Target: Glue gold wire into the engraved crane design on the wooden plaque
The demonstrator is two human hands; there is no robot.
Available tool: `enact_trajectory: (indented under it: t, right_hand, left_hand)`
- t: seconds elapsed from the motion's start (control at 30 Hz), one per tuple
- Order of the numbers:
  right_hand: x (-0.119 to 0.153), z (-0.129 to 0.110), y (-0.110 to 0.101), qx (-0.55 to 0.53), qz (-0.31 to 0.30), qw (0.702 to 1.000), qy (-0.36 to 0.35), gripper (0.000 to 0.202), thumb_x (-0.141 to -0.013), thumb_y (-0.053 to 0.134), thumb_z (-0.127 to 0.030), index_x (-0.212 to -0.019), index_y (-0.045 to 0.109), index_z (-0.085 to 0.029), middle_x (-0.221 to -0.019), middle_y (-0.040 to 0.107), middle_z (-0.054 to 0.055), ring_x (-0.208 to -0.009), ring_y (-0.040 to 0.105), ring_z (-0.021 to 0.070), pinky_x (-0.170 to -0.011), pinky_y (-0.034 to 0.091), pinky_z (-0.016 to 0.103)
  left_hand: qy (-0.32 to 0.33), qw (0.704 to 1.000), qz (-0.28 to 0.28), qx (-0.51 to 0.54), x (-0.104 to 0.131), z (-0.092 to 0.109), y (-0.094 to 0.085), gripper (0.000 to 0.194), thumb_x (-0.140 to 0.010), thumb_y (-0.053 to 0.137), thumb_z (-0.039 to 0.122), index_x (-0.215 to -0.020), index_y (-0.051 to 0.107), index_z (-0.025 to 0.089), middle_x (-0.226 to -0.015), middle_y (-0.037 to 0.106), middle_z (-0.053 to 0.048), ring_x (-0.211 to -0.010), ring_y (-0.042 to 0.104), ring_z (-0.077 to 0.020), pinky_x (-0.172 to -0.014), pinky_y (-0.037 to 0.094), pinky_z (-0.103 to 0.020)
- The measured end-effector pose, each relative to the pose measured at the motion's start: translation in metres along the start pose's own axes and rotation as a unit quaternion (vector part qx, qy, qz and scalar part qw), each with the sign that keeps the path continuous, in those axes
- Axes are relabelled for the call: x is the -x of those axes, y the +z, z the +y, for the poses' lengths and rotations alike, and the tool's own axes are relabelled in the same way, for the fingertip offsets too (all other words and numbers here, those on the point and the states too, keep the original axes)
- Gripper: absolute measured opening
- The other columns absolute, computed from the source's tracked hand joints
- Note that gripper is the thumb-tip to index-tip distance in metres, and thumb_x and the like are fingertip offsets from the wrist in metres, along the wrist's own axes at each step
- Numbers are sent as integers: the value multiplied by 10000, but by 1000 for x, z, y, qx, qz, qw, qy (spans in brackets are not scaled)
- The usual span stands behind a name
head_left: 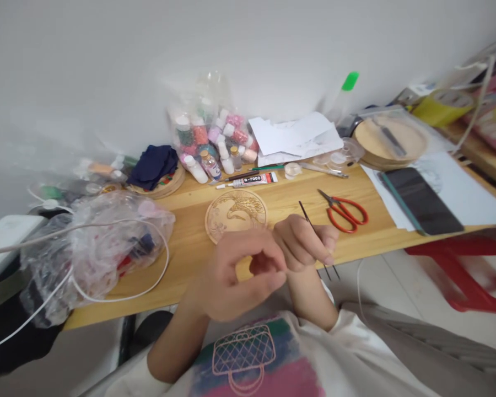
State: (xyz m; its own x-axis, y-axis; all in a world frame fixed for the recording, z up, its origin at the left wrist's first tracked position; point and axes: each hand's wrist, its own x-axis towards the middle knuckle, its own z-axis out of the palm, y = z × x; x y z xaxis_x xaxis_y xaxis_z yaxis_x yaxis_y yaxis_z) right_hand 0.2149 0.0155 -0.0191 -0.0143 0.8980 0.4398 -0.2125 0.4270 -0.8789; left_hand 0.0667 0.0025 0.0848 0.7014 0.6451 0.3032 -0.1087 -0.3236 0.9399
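Note:
My left hand is raised over the front of the table, thumb and index fingertip pressed together in a pinch. Whatever lies between those fingertips is too small or blurred to make out. Touching or very close beside it, my right hand is closed around dark tweezers. One end sticks up above the knuckles, and two thin prongs point down below the fist. Just beyond my left hand a round carved wooden disc with a bird design lies flat on the table. Scissors with red handles rest to the right of my right hand.
A glue tube and small bottles stand behind the disc. Plastic bags and a white cable cover the left side. At right are a phone, papers and a red stool.

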Motion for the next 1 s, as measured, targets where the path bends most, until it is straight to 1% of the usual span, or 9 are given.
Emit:
enact_trajectory:
  t: [0.07, 0.13, 0.3, 0.37, 0.47, 0.6, 0.73, 0.87, 1.0]
  right_hand:
    - [2, 7, -2, -79, -25, 997, -11, 767, -632, 259, -940, -371, 204, -221, -261, 83, -124, -199, 161, 8, -314, 250, 148]
    - [0, 5, 1, -229, -111, 965, -63, 695, -747, 399, -801, -397, 272, -214, -270, 157, -127, -199, 206, 12, -335, 292, 149]
    - [-18, -36, 3, -567, -282, 761, -140, 273, -824, 539, -323, -588, 445, -222, -342, 330, -133, -237, 261, 15, -353, 289, 124]
    - [-22, -57, -2, -540, -268, 792, -93, 287, -838, 511, -305, -581, 413, -221, -351, 328, -118, -255, 246, 32, -337, 275, 152]
    - [-20, -84, -9, -429, -130, 891, -80, 299, -840, 505, -287, -587, 360, -222, -376, 293, -109, -275, 222, 50, -320, 231, 193]
    - [-9, -104, -8, -231, 46, 965, -113, 227, -848, 535, -262, -631, 489, -214, -430, 376, -80, -316, 322, 65, -349, 314, 196]
    - [2, -108, 1, -42, 140, 973, -177, 98, -848, 619, -298, -804, 676, -233, -492, 515, -69, -311, 362, 71, -335, 330, 217]
    - [9, -110, 11, 49, 306, 931, -192, 143, -738, 777, -277, -858, 736, -211, -620, 655, -29, -420, 506, 109, -365, 368, 251]
    - [11, -113, 17, 82, 334, 923, -171, 115, -715, 806, -253, -801, 737, -217, -660, 679, -21, -538, 609, 144, -431, 440, 269]
  left_hand:
    - [55, 977, 33, -204, 2, 2, 0, 46, -842, 568, 174, -807, 596, 184, -695, 574, -7, -633, 521, -116, -573, 436, -257]
    - [119, 932, 71, -336, 4, 2, 1, 56, -833, 546, 144, -808, 579, 182, -770, 606, -28, -696, 549, -131, -615, 469, -275]
    - [242, 830, 73, -497, 6, -3, 4, 154, -799, 533, 124, -905, 644, 124, -1066, 698, -138, -1046, 627, -237, -870, 533, -376]
    - [263, 785, 35, -560, 6, -4, 4, 245, -826, 527, 134, -1028, 661, 97, -1148, 702, -130, -1152, 610, -242, -962, 509, -375]
    - [267, 729, -1, -630, 5, -2, 3, 292, -907, 519, 197, -1165, 637, 126, -1283, 655, -97, -1251, 567, -235, -1042, 464, -377]
    - [271, 719, -28, -639, 0, 3, 1, 263, -940, 534, 230, -1173, 634, 159, -1371, 596, -88, -1299, 537, -259, -1072, 458, -393]
    - [280, 754, -17, -594, -7, 5, 3, 116, -919, 580, 216, -981, 666, 168, -1362, 603, -85, -1300, 535, -310, -1037, 495, -443]
    - [278, 775, -22, -567, -11, 9, 7, 80, -908, 584, 198, -939, 653, 173, -1324, 631, -78, -1328, 506, -313, -1056, 478, -453]
    - [248, 825, -46, -505, -12, 16, 9, 138, -903, 553, 155, -1014, 631, 181, -1229, 675, -63, -1365, 466, -275, -1090, 440, -401]
